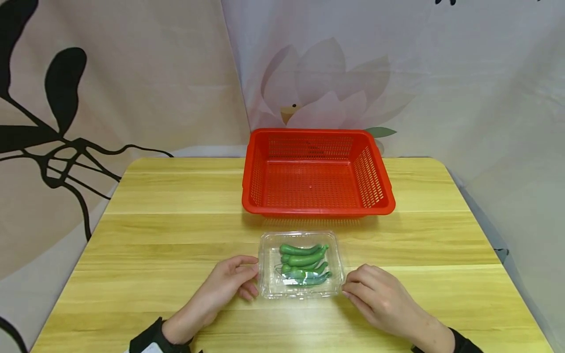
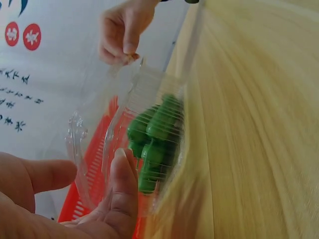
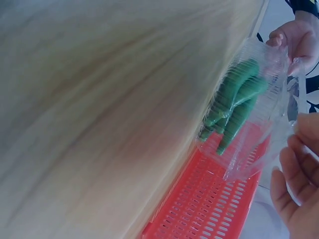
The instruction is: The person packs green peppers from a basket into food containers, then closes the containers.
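Note:
A clear plastic box [image 1: 301, 292] sits on the wooden table, with several long green peppers [image 1: 304, 259] inside. In the left wrist view its lid [image 2: 75, 142] stands a little apart from the base rim. My left hand [image 1: 229, 280] is at the box's left side, its fingers fairly straight; one finger touches the base, while the thumb is near the lid. At the right side my right hand [image 1: 380, 299] has bent fingers and pinches the box's lid edge between thumb and fingertip. The right wrist view shows that hand [image 3: 299, 174] beside the lid, the contact partly hidden.
A red perforated basket [image 1: 319, 212] stands behind the box, near the table's back edge. The wooden table [image 1: 176, 220] extends on both sides. Printed cloth [image 1: 176, 73] hangs behind it.

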Available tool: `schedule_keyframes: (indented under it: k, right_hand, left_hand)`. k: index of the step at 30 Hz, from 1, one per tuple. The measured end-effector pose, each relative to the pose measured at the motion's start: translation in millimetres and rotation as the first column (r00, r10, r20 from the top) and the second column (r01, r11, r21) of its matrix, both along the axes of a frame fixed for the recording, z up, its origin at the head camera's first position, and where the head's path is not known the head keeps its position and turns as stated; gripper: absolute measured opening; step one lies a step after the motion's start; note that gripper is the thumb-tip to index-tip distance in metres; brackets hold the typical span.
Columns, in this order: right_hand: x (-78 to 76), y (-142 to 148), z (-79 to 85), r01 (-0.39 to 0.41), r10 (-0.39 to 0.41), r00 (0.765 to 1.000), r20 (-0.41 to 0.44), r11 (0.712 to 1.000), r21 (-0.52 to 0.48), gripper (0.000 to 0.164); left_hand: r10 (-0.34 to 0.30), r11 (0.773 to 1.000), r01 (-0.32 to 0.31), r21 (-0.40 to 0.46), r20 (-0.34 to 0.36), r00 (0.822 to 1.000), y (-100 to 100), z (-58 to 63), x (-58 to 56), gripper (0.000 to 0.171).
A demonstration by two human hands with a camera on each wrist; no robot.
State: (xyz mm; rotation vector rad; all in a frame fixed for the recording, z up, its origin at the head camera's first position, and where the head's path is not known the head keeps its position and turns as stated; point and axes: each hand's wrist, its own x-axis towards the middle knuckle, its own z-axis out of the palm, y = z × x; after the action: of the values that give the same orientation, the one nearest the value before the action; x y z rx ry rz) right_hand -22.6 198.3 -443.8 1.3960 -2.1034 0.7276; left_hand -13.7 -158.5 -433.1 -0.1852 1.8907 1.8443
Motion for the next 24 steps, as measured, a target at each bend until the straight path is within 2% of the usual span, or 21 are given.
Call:
schedule_keyframes:
  k: [5, 12, 20, 24]
  right_hand:
    - [-0.1, 1, -3.2, 0.012, -0.012, 1.0, 0.016, 1.0, 0.007, 0.029]
    - [0.0, 2, -7.9, 0.023, -0.024, 0.999, 0.025, 1.0, 0.014, 0.029]
    - [2.1, 3, -11.2, 0.02, -0.021, 0.999, 0.047, 1.0, 0.016, 0.029]
    - [5.4, 4, -9.9, 0.051, -0.051, 0.989, 0.141, 0.999, 0.003, 0.025]
  left_hand:
    - [-0.049, 0.998, 0.048, 0.048, 0.021, 0.999, 0, -2.0, 2.8, 0.054]
    - [-0.071, 0.993, 0.067, 0.098, 0.035, 0.997, 2, -4.3, 5.1, 0.05]
    - [-0.076, 0.99, 0.073, 0.119, 0.027, 0.997, 3, -6.2, 5.3, 0.046]
    - [-0.071, 0.99, 0.068, 0.122, 0.021, 0.997, 4, -5.7, 4.7, 0.046]
